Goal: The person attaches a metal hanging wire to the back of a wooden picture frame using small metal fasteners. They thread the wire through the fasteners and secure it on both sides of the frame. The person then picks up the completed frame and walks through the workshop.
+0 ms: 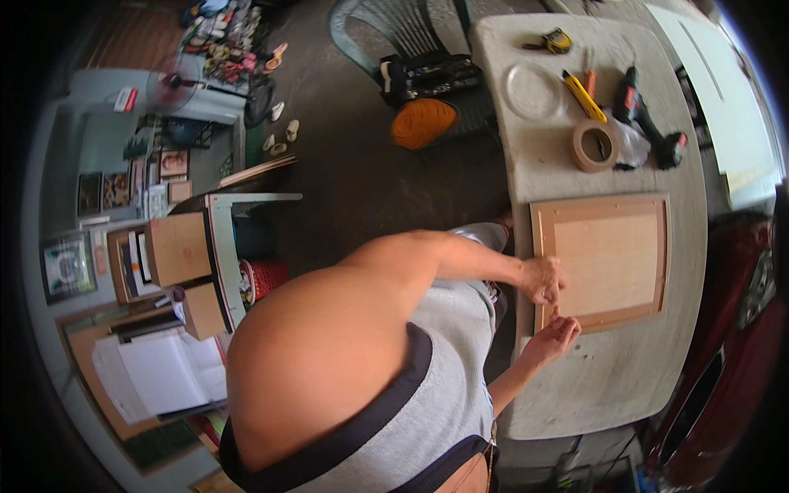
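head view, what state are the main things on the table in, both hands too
wooden frame: lying flat, panel in it
left hand: fingers curled at the frame's corner, grip unclear
right hand: fingers bent close to the left hand, grip unclear
tape roll: lying flat
yellow cutter: lying flat, blade unclear
drill: lying on its side
tape measure: lying down, tape extent unclear
clear plastic bag: crumpled

A pale grey, round-cornered table (pixel 625 366) bears a brown rectangular wooden frame (pixel 612 255) at the left hand (pixel 542 281); farther from that hand lie a round brown tape roll (pixel 593 166), yellow cutter (pixel 584 96) and black-and-red drill (pixel 649 125).
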`<state>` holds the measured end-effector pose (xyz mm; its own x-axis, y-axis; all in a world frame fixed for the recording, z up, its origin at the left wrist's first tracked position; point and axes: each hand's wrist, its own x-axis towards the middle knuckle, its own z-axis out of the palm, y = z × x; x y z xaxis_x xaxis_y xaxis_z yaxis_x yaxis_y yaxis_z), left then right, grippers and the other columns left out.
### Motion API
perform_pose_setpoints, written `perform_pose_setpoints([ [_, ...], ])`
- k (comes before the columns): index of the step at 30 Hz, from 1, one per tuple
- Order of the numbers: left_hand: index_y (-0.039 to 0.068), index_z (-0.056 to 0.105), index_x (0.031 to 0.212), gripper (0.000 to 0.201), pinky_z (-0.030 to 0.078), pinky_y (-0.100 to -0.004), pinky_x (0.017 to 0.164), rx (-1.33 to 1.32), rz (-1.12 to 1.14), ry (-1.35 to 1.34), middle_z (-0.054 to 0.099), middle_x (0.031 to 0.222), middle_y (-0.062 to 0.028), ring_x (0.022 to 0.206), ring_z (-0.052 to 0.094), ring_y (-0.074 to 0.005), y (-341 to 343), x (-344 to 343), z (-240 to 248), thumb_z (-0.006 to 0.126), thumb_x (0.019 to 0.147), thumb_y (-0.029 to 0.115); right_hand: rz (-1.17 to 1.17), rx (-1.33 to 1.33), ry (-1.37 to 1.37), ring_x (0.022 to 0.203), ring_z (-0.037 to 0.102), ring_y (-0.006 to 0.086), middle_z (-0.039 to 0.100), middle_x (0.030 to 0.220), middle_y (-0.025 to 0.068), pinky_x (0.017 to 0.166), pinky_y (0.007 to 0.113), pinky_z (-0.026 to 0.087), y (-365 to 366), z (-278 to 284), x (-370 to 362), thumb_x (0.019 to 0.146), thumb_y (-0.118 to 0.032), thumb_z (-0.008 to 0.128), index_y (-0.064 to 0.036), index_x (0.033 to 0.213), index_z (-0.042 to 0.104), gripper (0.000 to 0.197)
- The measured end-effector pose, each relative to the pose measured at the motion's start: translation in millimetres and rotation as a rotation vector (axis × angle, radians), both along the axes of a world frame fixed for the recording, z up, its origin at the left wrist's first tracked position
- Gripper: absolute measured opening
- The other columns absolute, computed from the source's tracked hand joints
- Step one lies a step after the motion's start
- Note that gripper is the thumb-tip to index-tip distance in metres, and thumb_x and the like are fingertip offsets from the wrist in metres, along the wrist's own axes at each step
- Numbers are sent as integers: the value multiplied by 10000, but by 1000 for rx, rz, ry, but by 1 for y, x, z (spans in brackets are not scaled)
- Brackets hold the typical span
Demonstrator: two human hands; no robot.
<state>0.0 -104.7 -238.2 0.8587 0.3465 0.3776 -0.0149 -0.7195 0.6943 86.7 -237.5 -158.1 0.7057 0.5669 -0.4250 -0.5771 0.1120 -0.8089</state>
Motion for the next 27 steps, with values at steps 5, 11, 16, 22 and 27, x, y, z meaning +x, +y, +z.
perform_pose_setpoints([
  [5,278,591,573,56,362,-390,649,-64,31,89,516,623,87,692,570,-145,-8,0,-1,646,588,282,62,-57,79,576,376,95,413,684,-15,690,262,417,8,7,8,984,-175,513,-50,902,499,150],
  [11,202,555,596,119,366,-396,647,-11,19,61,522,628,72,697,548,-181,-5,-3,8,646,639,265,89,-105,196,550,346,98,402,677,-18,660,290,434,-1,8,28,975,-166,523,-37,914,527,143],
  [16,209,567,634,114,378,-399,668,20,3,117,551,646,82,717,549,-186,-2,-5,12,642,692,271,56,-133,199,544,358,104,458,724,-1,659,300,444,-6,11,39,966,-148,533,-39,926,539,117],
  [22,215,567,647,114,382,-403,667,58,27,100,553,642,76,727,555,-197,-3,-6,13,645,701,278,77,-131,214,550,364,104,470,730,0,656,294,440,-15,14,47,963,-124,531,-38,928,548,94],
  [27,216,562,607,131,396,-415,684,6,45,73,575,643,60,749,582,-202,-4,-3,13,645,678,288,101,-128,166,559,390,83,467,692,-16,607,255,433,-13,18,41,946,-130,557,-47,886,562,102],
])
